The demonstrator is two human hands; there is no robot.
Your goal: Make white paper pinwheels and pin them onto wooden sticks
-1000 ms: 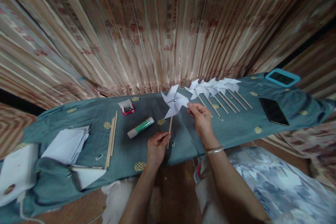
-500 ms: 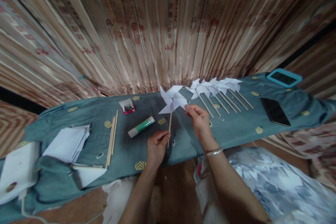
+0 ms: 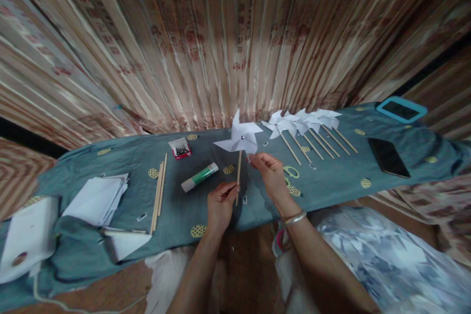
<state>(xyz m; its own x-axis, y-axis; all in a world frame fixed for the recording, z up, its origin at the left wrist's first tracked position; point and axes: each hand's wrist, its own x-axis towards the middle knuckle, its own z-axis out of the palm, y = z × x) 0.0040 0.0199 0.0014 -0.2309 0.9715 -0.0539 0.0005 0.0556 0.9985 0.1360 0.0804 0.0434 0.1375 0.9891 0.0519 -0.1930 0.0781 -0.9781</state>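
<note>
My left hand [image 3: 220,202] is closed round the lower end of a thin wooden stick [image 3: 238,176] and holds it upright over the cloth. A white paper pinwheel [image 3: 239,139] is pinned to the top of that stick. My right hand [image 3: 270,172] reaches to the pinwheel's lower right blade, its fingertips pinched at the paper's edge. A metal bangle sits on my right wrist.
Several finished pinwheels [image 3: 305,125] lie in a row at the right on the blue-grey cloth [image 3: 184,211]. A green glue stick [image 3: 199,177], a red box of pins [image 3: 180,148], spare sticks [image 3: 158,191], paper squares [image 3: 96,197], a dark phone [image 3: 389,157] and a blue-framed tablet [image 3: 401,109] also lie there.
The pinwheel's blades have turned on the stick. My right hand has moved down and left along the blade edge. My left hand has kept the stick in place.
</note>
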